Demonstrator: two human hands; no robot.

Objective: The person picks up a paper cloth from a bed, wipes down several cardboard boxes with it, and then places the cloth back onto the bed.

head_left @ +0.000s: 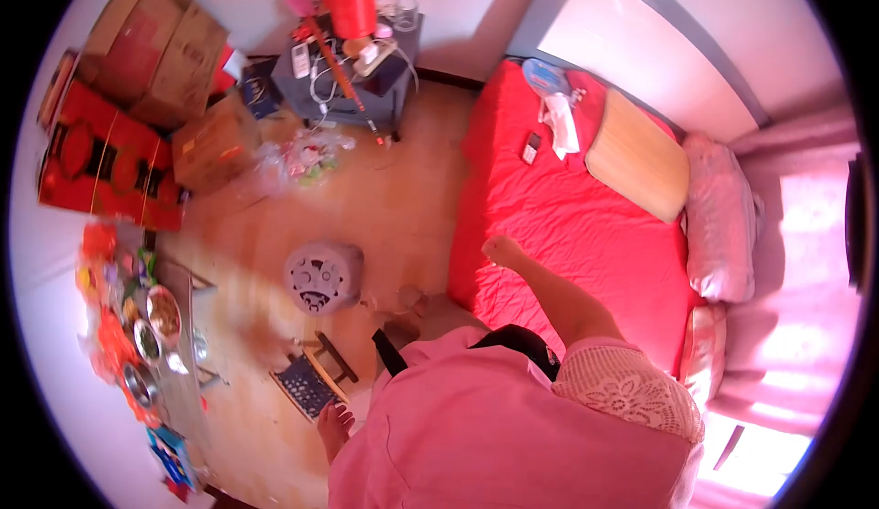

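Observation:
My left hand (336, 422) is low at the left of my body, with its fingers apart and nothing visible in them. Just beyond its fingertips is a small folding stool (307, 385) with a dark patterned seat and wooden legs. My right hand (501, 251) appears over the near left part of the bed's red cover (549, 225). Its fingers look curled together, and no object shows in them. My pink top fills the lower middle, and my legs show beyond it. A round grey stool (323, 276) with a dark pattern stands on the floor ahead.
At the left, a low table (188, 408) bears bowls and bags. Cardboard boxes (169, 60) and a red box (114, 166) are stacked at the upper left. A grey nightstand (389, 106) stands ahead, near plastic bags (307, 157). A wooden board (638, 155) lies on the bed.

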